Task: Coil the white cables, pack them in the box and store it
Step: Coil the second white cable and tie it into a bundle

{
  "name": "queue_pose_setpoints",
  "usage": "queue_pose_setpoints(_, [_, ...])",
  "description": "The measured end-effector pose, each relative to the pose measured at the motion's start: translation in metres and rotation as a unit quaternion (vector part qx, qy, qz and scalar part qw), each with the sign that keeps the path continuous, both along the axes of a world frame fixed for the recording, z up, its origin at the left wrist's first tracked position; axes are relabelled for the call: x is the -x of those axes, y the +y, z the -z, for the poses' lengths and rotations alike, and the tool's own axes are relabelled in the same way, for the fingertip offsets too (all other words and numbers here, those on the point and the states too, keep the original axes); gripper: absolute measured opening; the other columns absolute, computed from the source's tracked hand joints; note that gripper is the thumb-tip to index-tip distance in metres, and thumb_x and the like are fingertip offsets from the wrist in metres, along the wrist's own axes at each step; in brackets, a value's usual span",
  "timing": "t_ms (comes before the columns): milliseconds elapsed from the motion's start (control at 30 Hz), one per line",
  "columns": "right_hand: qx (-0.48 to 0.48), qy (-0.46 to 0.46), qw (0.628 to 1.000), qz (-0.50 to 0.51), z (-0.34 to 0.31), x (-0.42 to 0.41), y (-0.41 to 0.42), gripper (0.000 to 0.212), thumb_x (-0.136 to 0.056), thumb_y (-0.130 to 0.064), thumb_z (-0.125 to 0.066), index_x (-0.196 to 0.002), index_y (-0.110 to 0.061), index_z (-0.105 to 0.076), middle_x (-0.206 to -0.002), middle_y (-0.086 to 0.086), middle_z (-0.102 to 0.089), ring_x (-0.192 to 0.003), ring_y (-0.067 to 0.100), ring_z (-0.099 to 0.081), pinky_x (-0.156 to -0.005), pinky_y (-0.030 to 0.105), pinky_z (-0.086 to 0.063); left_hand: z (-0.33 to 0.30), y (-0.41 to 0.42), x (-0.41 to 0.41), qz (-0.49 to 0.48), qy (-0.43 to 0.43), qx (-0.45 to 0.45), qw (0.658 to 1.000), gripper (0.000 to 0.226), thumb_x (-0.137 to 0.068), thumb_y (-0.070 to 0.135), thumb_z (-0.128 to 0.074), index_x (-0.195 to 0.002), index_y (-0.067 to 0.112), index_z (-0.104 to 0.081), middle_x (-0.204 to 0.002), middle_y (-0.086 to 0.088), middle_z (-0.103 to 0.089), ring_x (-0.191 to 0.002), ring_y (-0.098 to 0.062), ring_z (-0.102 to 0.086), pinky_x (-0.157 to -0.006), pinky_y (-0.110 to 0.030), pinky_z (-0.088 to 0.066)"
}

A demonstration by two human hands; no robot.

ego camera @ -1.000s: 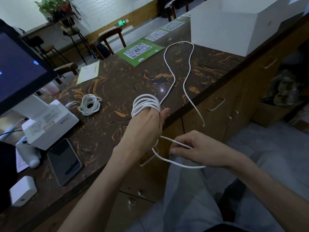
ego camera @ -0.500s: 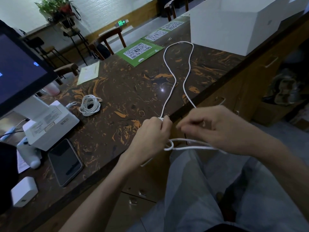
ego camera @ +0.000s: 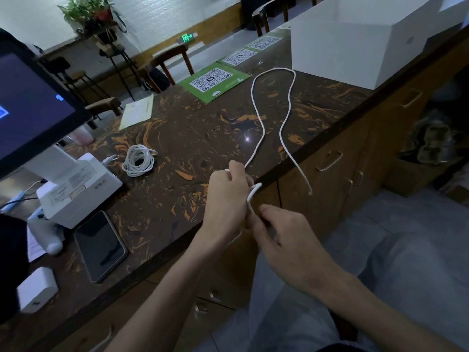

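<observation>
Our left hand (ego camera: 225, 189) grips the white cable (ego camera: 256, 110), right hand (ego camera: 281, 235) pinches its loop, rest trails over the surface (ego camera: 177, 138).

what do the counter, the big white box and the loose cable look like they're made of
Counter: polished stone or a marble-look laminate; brown and orange swirls, a glossy light spot.
Box: matte white cardboard, probably; flat, crisp edges.
Cable: white, flexible, likely rubbery plastic; it lies in soft curves.

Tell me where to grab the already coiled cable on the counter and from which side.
Take the coiled cable across its bundled loops from above. It lies flat on the counter, apart from other things, so pinching one side of the ring should keep the turns together.
</observation>
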State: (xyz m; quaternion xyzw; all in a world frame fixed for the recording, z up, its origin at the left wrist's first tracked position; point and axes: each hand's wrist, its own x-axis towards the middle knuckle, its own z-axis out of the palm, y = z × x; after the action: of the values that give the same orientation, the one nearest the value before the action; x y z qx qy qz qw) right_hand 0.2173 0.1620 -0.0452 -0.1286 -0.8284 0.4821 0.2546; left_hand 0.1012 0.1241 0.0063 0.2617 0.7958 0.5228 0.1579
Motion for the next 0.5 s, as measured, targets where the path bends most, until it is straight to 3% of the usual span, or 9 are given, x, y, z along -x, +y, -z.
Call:
queue_pose_setpoints(133, [0.003, 0.058, 0.998, -0.025, -0.01, -0.003, -0.012, 0.032, -0.102, -0.023, -0.051, -0.07, -0.02, -0.048, -0.054, -0.017, -0.04, -0.045, 0.006, -0.044, -0.045, 0.012, -0.03, 0.007, -0.003, 0.006, 0.03, 0.176, 0.012, 0.984, 0.058, -0.105, 0.021, -0.036, -0.048, 0.018, -0.036, -0.043, 0.003, -0.041, -0.038, -0.012, -0.035, -0.038, -0.022, -0.025])
queue_pose_setpoints(233, [0.051, 0.084, 0.994, -0.039, -0.022, -0.008, -0.001, 0.036, -0.096, -0.024, -0.058, -0.063, -0.013, -0.05, -0.051, -0.009, -0.044, -0.043, 0.01, -0.042, -0.043, 0.019, -0.032, 0.013, -0.01, 0.008, 0.064, 0.326, 0.089, 0.939, 0.055, -0.105, 0.029, -0.035, -0.051, 0.024, -0.029, -0.044, 0.008, -0.035, -0.039, -0.014, -0.038, -0.047, -0.016, -0.035])
queue_pose_setpoints(300, [0.035, 0.091, 0.994, -0.04, -0.03, -0.012, 0.017, 0.032, -0.093, -0.027, -0.057, -0.066, -0.009, -0.058, -0.055, -0.003, -0.05, -0.047, 0.016, -0.047, -0.044, 0.019, -0.036, 0.018, -0.016, 0.011, 0.117, 0.362, 0.122, 0.917, 0.053, -0.103, 0.037, -0.029, -0.051, 0.025, -0.028, -0.046, 0.007, -0.034, -0.04, -0.01, -0.032, -0.049, -0.015, -0.033])
queue_pose_setpoints(400, [-0.027, 0.034, 0.998, -0.038, -0.037, -0.014, 0.049, 0.023, -0.091, -0.028, -0.056, -0.075, -0.014, -0.067, -0.062, -0.002, -0.061, -0.055, 0.018, -0.057, -0.049, 0.031, -0.048, 0.018, -0.026, 0.018, 0.186, 0.378, 0.152, 0.894, 0.059, -0.103, 0.048, -0.02, -0.051, 0.022, -0.03, -0.046, 0.002, -0.034, -0.042, -0.012, -0.033, -0.048, -0.02, -0.024])
queue_pose_setpoints(500, [-0.077, -0.064, 0.994, -0.051, -0.04, -0.017, 0.074, 0.014, -0.089, -0.023, -0.058, -0.087, -0.023, -0.071, -0.075, -0.003, -0.067, -0.069, 0.015, -0.064, -0.063, 0.038, -0.053, 0.01, -0.038, 0.023, 0.246, 0.46, 0.209, 0.827, 0.056, -0.098, 0.052, -0.024, -0.053, 0.02, -0.031, -0.048, 0.001, -0.032, -0.043, -0.013, -0.03, -0.046, -0.031, -0.019])
